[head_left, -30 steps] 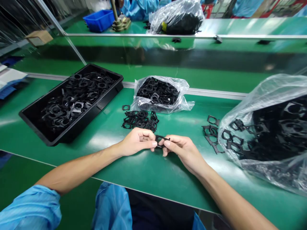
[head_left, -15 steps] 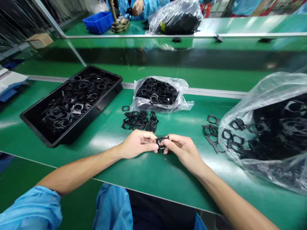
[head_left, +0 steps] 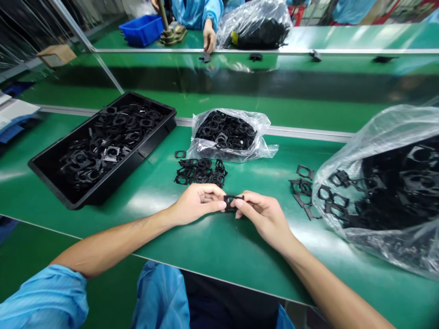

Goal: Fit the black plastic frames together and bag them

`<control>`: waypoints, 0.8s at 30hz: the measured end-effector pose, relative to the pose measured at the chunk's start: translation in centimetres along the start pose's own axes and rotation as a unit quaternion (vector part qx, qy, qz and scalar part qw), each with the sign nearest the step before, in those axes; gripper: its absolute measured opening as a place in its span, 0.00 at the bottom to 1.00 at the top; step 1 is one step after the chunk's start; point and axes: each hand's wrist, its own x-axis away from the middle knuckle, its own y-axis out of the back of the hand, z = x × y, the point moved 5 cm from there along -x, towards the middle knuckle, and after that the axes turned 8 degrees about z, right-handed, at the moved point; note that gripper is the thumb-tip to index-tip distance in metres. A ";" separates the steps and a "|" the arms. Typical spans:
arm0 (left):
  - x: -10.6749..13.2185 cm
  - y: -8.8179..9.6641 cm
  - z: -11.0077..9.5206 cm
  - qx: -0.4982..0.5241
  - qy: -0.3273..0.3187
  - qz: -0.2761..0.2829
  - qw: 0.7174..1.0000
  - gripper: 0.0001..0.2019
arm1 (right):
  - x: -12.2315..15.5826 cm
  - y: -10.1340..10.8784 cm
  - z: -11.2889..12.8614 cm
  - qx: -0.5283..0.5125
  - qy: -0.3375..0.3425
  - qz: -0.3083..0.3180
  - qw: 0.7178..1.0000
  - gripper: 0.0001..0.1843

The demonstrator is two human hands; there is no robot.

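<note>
Between my two hands, just above the green table, is a small black plastic frame with a round opening. My left hand pinches its left end between thumb and fingers. My right hand grips the right end, thumb laid over the front. Fingers cover part of the frame. Just beyond my left hand lies a pile of thin black rings. Behind the pile, an open clear plastic bag holds many more rings. Several loose black square frames lie to the right of my right hand.
A black tray full of black parts stands at the left. At the right a large clear bag spills black frames. Across a green belt, a co-worker's hand reaches to a black part near a blue bin.
My hands keep their hold on the black frame, which has tilted slightly. Across the belt, the co-worker's hand has come forward and down to the belt's edge with a black part.
</note>
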 end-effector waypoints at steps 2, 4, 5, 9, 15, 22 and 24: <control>-0.1 0.0 0.0 0.011 -0.007 -0.003 1.000 0.18 | 0.0 -0.1 0.0 -0.004 -0.001 0.003 1.000 0.21; -0.1 0.0 0.1 0.016 -0.009 -0.008 1.000 0.18 | -0.1 -0.1 0.0 -0.001 -0.001 0.009 1.000 0.22; -0.1 0.1 0.1 0.016 -0.008 -0.012 1.000 0.18 | -0.1 -0.2 0.0 0.004 -0.002 0.010 1.000 0.22; 0.0 0.1 0.1 0.005 -0.001 -0.002 1.000 0.17 | -0.1 -0.2 -0.3 0.013 -0.019 0.018 1.000 0.23; 0.2 -0.2 -0.1 -0.016 0.014 0.035 0.999 0.14 | -0.2 -0.2 -0.5 -0.013 -0.041 0.024 0.999 0.22; -0.1 0.4 -0.2 -0.001 -0.021 -0.026 0.999 0.17 | -0.1 -0.2 0.1 -0.038 -0.042 0.027 0.998 0.22; -0.1 0.4 -0.5 -0.005 -0.042 -0.034 0.999 0.17 | -0.1 -0.2 0.2 -0.044 -0.040 0.029 0.998 0.21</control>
